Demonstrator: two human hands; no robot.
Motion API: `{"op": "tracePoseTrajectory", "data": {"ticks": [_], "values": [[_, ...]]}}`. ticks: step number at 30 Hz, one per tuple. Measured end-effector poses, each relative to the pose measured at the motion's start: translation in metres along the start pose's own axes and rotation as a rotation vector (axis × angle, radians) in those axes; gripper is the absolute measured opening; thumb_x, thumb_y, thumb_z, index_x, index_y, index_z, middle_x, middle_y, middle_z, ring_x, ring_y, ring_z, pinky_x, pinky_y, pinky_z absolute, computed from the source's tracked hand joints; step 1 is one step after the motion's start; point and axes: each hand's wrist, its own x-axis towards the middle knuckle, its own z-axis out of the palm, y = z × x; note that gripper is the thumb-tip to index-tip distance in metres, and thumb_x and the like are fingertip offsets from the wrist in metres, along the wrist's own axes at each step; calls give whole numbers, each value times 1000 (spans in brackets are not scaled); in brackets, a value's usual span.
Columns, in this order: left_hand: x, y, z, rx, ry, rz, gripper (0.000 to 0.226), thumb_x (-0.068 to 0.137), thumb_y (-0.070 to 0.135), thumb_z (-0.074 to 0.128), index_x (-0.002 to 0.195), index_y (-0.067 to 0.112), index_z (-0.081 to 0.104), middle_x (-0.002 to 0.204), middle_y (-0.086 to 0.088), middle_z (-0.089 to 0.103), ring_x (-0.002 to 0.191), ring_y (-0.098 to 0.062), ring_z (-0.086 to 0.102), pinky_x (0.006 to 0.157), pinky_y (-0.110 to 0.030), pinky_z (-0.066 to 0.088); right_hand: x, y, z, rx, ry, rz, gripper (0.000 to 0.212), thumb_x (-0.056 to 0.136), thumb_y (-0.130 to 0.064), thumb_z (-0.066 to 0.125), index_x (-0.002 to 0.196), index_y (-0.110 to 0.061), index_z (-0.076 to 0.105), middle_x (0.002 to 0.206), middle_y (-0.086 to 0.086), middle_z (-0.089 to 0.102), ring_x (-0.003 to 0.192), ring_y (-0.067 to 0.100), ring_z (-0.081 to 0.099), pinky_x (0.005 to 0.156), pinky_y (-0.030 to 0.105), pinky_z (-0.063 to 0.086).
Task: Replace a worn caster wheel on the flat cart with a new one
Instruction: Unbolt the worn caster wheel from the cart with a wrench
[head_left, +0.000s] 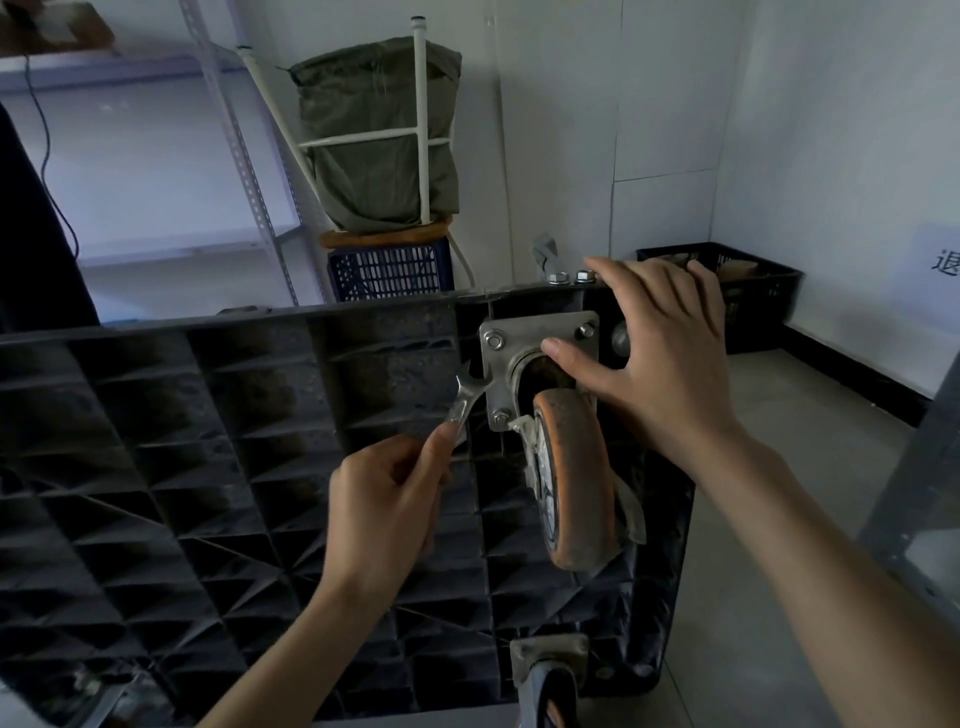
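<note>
Head view looks down on the black ribbed plastic flat cart (218, 467), tipped on its side so the underside faces us. At about two o'clock on that underside sits the worn orange caster wheel (576, 483), dusty and scuffed, its square silver mounting plate (524, 338) lying against the cart.

The left hand (384, 509) is curled round the shank of a small silver open-end wrench (465, 397), the wrench head just beside the plate's nine o'clock edge and not yet seated on a bolt. The right hand (654, 343) is spread and relaxed, fingers over the cart's top edge, thumb resting on the plate near the swivel collar, steadying it.

On progress, I'd call this early to middle: bolts show at the plate's corners, so the old wheel looks not yet freed. Two loose silver nuts with washers (571, 277) sit on the cart's top edge at twelve o'clock, which may mean some fasteners are already off. No new wheel is in sight; removal, swap and retightening all look ahead.

A second caster (545, 680) peeks in at six o'clock.

Around the room: grey concrete floor (769, 467), white walls, a dark blue plastic crate (389, 273) under a green sack (379, 135) at twelve o'clock, a black crate (753, 296) at two o'clock, metal shelving at ten.
</note>
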Motion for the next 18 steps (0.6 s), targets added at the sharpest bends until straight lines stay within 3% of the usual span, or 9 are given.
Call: {"op": "tracePoseTrajectory", "data": {"ticks": [5, 9, 18], "values": [[13, 0, -22, 275, 24, 114, 55, 92, 59, 57, 55, 18, 61, 44, -1, 56, 40, -18, 54, 49, -41, 52, 0, 0, -1, -3, -3, 0, 78, 88, -74, 50, 144, -19, 52, 131, 0, 57, 130, 26, 49, 121, 51, 21], [33, 12, -42, 649, 48, 264, 54, 88, 69, 50, 62, 23, 63, 46, 5, 55, 46, -12, 55, 46, -33, 47, 1, 0, 0, -8, -5, -2, 79, 89, -75, 48, 145, -20, 51, 131, -1, 57, 131, 25, 48, 122, 49, 20], [17, 1, -66, 703, 23, 317, 47, 87, 63, 56, 58, 27, 58, 40, 5, 44, 38, -12, 44, 40, -24, 30, 0, 3, 2, -51, -14, -11, 88, 90, -76, 46, 154, -16, 41, 128, 3, 56, 129, 28, 47, 122, 48, 20]]}}
